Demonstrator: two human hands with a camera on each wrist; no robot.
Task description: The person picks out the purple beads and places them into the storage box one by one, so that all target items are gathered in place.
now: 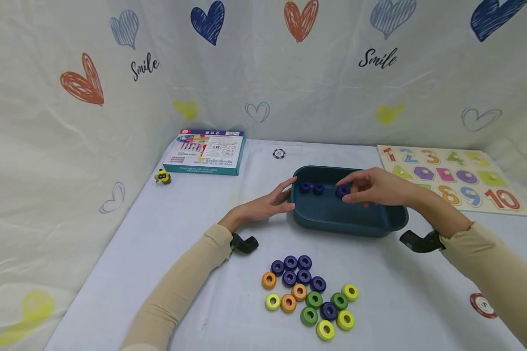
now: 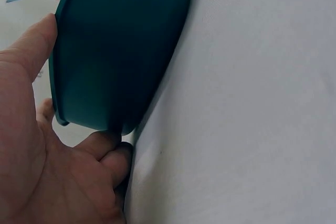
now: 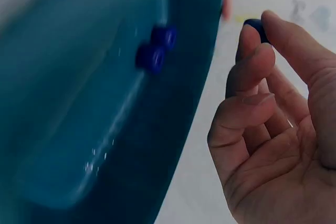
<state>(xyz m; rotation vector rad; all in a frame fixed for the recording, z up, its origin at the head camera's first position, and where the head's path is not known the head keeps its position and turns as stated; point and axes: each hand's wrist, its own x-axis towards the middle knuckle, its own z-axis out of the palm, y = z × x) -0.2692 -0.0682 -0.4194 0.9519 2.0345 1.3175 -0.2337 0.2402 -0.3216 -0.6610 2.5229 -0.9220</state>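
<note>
On my head feed, the left hand (image 1: 268, 206) sits at the tray's nine o'clock, fingers apart and lightly bent, with thumb and fingertips touching the end of the dark teal tray (image 1: 329, 214) rather than gripping it. The right hand (image 1: 374, 187) reaches in from three o'clock, arm angled across the tray, thumb and forefinger closed on one purple ring (image 3: 258, 27), the other fingers loosely curled.

I see that ring at the hand's nine o'clock, over the tray; farther along that line, two purple rings (image 1: 312, 188) sit inside, side by side. More loose rings, in purple, orange, green and yellow, cluster at the tray's seven o'clock on the white-covered table (image 1: 228, 302).

I find a flat box (image 1: 211, 155) between nine and ten, a bee toy (image 1: 162, 177) at nine, a number board (image 1: 454, 181) at three, and a heart-patterned backdrop (image 1: 250, 73) at twelve
</note>
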